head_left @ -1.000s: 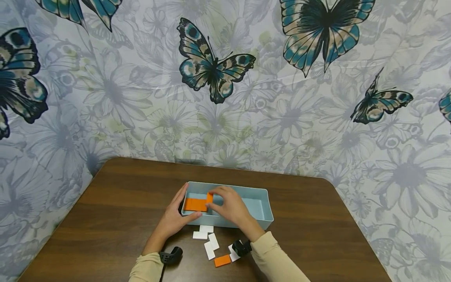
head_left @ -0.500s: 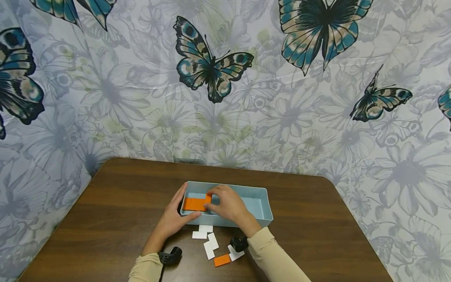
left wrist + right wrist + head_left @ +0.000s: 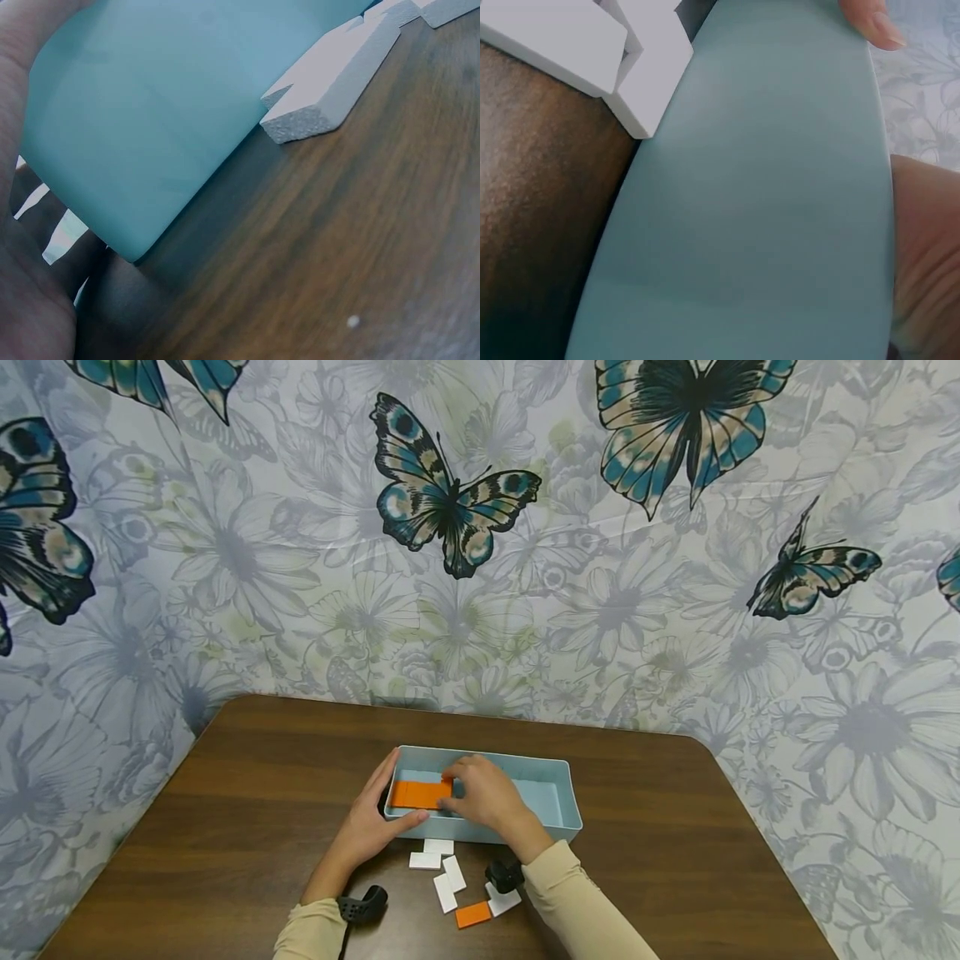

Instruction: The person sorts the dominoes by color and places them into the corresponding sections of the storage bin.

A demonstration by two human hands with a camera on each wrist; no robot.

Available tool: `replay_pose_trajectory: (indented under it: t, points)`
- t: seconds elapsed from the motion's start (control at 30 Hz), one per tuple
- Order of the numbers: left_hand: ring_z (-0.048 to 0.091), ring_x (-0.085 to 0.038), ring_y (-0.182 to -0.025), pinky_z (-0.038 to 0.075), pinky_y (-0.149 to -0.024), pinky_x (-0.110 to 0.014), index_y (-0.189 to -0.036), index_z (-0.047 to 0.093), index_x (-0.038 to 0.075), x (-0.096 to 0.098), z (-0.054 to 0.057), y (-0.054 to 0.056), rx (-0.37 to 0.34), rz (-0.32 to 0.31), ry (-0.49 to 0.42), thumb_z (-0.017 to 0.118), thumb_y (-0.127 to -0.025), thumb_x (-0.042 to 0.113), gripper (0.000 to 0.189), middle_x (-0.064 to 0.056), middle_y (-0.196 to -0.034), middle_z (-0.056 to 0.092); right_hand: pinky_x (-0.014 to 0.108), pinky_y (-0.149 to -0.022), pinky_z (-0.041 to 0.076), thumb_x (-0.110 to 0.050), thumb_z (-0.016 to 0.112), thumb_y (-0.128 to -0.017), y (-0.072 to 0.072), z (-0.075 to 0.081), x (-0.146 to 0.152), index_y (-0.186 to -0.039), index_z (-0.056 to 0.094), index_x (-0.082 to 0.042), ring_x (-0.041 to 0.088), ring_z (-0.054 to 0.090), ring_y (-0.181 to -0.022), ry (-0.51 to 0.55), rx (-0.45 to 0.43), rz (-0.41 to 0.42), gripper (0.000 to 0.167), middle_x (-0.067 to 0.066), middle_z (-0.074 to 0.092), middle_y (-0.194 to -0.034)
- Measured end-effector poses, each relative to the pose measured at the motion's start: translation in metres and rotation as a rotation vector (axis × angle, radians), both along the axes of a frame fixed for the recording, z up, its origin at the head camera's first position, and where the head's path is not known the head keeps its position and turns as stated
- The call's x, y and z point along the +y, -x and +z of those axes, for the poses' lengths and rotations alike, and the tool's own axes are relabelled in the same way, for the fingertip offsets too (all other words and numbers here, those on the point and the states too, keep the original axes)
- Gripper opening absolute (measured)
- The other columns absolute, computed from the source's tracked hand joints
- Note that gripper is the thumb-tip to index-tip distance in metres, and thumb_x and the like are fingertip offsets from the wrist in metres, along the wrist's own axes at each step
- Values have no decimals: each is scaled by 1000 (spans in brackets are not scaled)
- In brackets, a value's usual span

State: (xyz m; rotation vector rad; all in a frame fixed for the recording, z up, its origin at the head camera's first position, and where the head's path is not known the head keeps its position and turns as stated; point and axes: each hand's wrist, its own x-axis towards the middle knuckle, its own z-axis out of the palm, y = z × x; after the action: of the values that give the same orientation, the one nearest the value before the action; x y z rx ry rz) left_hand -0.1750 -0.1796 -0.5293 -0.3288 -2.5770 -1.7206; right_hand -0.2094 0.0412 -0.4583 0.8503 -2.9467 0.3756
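Observation:
A light blue rectangular box (image 3: 551, 797) stands on the table, with orange blocks (image 3: 412, 794) lying flat side by side in its left end. My left hand (image 3: 367, 822) grips that end, thumb over the front rim and fingers along the left wall. In the left wrist view the box wall (image 3: 157, 112) runs up between thumb and fingers. My right hand (image 3: 491, 802) reaches inside and holds an orange block (image 3: 447, 788) between thumb and fingertips, close against the others. The box's front wall (image 3: 757, 187) hides most of this hand in the right wrist view.
Several white blocks (image 3: 439, 847) lie in front of the box, the nearest right by its front wall. Closer to me, an orange block (image 3: 473, 915) lies against a white block (image 3: 503, 902). A butterfly-patterned cloth (image 3: 600, 668) hangs behind the brown table (image 3: 247, 793).
The orange block in my right hand, upright before, now lies down beside the other orange blocks. My right wrist has shifted slightly left. The left hand and the box stay in place.

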Motion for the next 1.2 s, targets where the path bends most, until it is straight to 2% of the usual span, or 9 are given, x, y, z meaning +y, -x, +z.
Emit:
replay_pose_trajectory:
  t: [0.1,0.33,0.7,1.0,1.2]
  points:
    - [20,-42,-156,23,-114,-77,-165,14,42,0,0,0,4,1,-1,84,-84,46,107,-5,-174,14,33,-93,57,-38,86,-85,0,0,-1,-110,79,-14,19,65,-107,-16,5,-5,35,-2,75,-111]
    - [21,-42,-156,23,-113,-77,-167,17,29,0,0,0,3,-1,-4,84,-84,44,108,-4,-174,15,32,-88,58,-39,87,-83,0,2,-5,-109,80,-15,19,64,-104,-54,-8,-41,36,-2,75,-110]
    - [22,-41,-156,25,-115,-75,-167,18,29,0,0,0,6,-3,-10,85,-83,44,108,-5,-173,16,34,-85,59,-41,89,-80,-1,4,-10,-104,82,-17,19,65,-99,-134,15,-53,35,-4,76,-101]
    - [23,-42,-155,26,-115,-74,-167,18,26,0,0,-1,6,0,-3,85,-83,45,108,-7,-173,17,30,-74,55,-43,90,-78,3,1,-13,-94,82,-20,15,58,-86,-196,11,-61,29,-9,70,-83]
    - [23,-40,-156,25,-116,-73,-167,18,29,0,2,-2,-4,4,-7,85,-83,45,109,-5,-173,16,29,-73,53,-44,90,-78,3,0,-14,-93,82,-21,14,55,-83,-221,27,-56,29,-9,69,-81]
